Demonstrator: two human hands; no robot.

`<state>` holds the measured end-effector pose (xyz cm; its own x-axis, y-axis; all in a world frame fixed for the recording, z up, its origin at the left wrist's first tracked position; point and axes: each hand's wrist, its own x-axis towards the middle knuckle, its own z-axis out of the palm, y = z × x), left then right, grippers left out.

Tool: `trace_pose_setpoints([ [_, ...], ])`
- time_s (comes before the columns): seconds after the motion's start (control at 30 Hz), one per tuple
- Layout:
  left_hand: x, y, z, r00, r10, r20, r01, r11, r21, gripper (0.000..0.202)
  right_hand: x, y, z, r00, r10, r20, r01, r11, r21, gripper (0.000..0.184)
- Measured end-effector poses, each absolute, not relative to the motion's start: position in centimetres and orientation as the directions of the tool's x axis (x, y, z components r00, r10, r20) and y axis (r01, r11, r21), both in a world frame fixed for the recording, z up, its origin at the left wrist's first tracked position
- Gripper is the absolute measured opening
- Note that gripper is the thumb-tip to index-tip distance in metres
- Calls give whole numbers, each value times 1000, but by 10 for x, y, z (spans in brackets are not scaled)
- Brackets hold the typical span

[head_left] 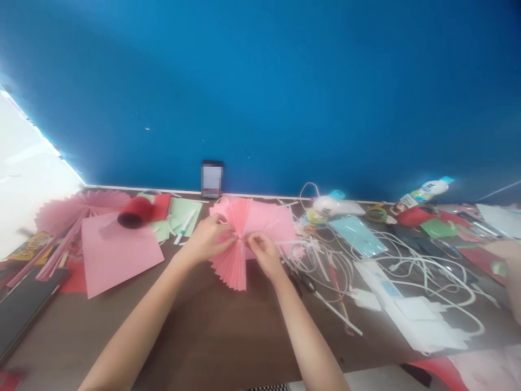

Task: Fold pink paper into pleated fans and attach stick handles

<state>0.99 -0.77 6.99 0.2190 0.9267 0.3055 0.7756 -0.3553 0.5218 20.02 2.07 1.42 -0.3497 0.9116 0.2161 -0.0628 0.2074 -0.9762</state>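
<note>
A pink pleated paper fan point(236, 255) stands on the brown table point(211, 331), pinched at its middle. My left hand point(209, 236) grips the fan's left side at the waist, fingers closed. On the right of the waist, my right hand point(262, 251) pinches the same fold, with a thin white thread or strip point(285, 241) running from it. A flat pink sheet point(271, 220) lies behind the fan.
A pink paper square point(116, 252), a red roll point(136, 212), green paper point(183, 214) and a big pink fan point(77, 209) lie left. A phone point(212, 179) leans on the blue wall. Scissors point(303, 282), white cables point(411, 271), a glue gun point(336, 206) and a bottle point(427, 190) crowd the right.
</note>
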Motion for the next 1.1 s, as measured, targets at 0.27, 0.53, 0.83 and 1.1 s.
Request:
trace_pose_setpoints([
  [0.27,13,-9,70,318,907,278,708,-422,567,22,202,21,9,-283,937,204,24,220,-975,17],
  [0.53,22,-10,70,105,990,91,654,-138,744,21,197,12,7,-213,928,307,175,345,-922,12],
  [0.83,33,-15,79,85,992,95,488,-125,864,23,196,-4,28,-295,827,479,273,553,-787,9],
  [1.1,39,-17,82,199,978,57,339,-124,933,30,190,-10,30,-322,921,219,-25,223,-975,11],
])
